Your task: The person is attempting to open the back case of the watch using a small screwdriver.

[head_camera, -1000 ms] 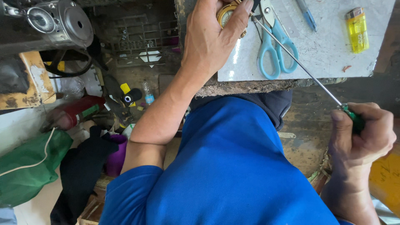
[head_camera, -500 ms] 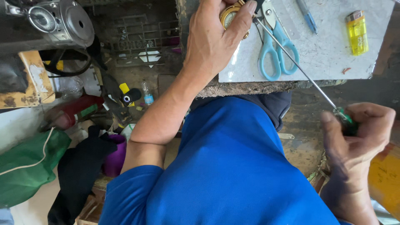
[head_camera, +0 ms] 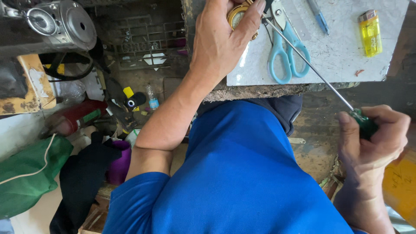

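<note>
A cluttered workshop floor lies beside a pale stone surface [head_camera: 342, 60] carrying scissors [head_camera: 288, 47] and a yellow lighter [head_camera: 370, 32]. The left hand [head_camera: 221, 43] clamps a brass part [head_camera: 237, 15] at the surface's edge, steadying it, while the right hand [head_camera: 375, 138], fist closed, grips a screwdriver [head_camera: 366, 123] whose shaft reaches the part.

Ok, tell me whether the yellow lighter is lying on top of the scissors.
No, the yellow lighter lies apart on the grey slab, off to the side of the blue-handled scissors.
</note>
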